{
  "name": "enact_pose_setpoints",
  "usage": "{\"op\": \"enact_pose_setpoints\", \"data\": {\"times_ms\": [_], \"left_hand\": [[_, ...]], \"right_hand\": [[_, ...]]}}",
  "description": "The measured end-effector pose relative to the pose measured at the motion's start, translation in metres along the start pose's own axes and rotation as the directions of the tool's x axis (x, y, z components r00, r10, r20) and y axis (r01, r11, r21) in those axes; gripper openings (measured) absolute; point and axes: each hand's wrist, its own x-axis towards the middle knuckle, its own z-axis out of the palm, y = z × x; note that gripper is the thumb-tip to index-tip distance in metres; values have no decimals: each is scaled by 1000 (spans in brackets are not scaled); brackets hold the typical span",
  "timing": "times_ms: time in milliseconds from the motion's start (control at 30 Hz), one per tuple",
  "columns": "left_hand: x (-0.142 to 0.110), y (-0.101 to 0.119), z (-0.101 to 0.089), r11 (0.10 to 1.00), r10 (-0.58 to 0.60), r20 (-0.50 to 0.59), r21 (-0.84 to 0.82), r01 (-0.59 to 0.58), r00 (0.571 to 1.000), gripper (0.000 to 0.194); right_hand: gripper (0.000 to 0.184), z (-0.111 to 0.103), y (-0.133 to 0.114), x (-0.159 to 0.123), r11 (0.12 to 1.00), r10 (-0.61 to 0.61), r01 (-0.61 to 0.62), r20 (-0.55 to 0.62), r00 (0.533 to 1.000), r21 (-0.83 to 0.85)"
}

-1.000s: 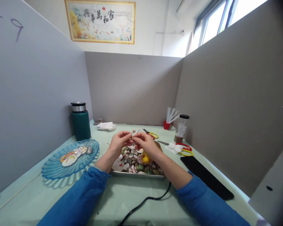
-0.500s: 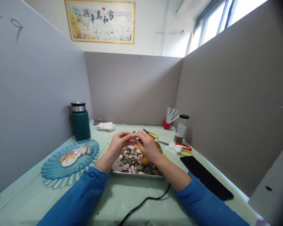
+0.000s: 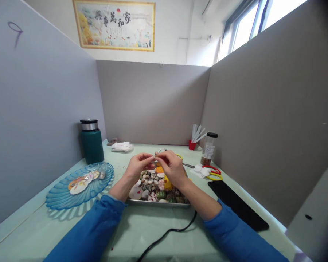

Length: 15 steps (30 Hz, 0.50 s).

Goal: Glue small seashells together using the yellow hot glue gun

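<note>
Over the back of a metal tray (image 3: 158,204), my left hand (image 3: 138,167) and my right hand (image 3: 171,165) meet fingertip to fingertip. Both pinch a small brown-and-white piece (image 3: 156,155), possibly a little shell; it is too small to tell for sure. Below them the tray holds many small shells (image 3: 153,181), a white flat shell (image 3: 136,193), a yellow piece (image 3: 167,183) and an orange one (image 3: 159,170). My right hand and forearm hide part of the tray's right side.
On the left, a blue scalloped dish (image 3: 58,193) holds flat shells, beside a green flask (image 3: 92,145). At right stand a lidded jar (image 3: 208,149) and a red cup (image 3: 191,145) of white sticks. Scissors (image 3: 215,177), a black slab (image 3: 237,205) and a black cable (image 3: 169,231) lie around.
My fingers have shifted around the small piece, which now shows more plainly between the fingertips. My right hand has risen slightly. The whole view has moved a little.
</note>
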Motion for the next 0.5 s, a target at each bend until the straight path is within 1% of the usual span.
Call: {"op": "enact_pose_setpoints", "data": {"times_ms": [267,500], "left_hand": [[-3,-1,4,1000,11,61,25,-13,998,22],[-4,0,6,1000,15,77,23,-17,997,20]], "right_hand": [[10,3,0,-2,997,-16,13,-46,999,-70],[11,3,1,-2,992,-45,39,-47,998,-122]]}}
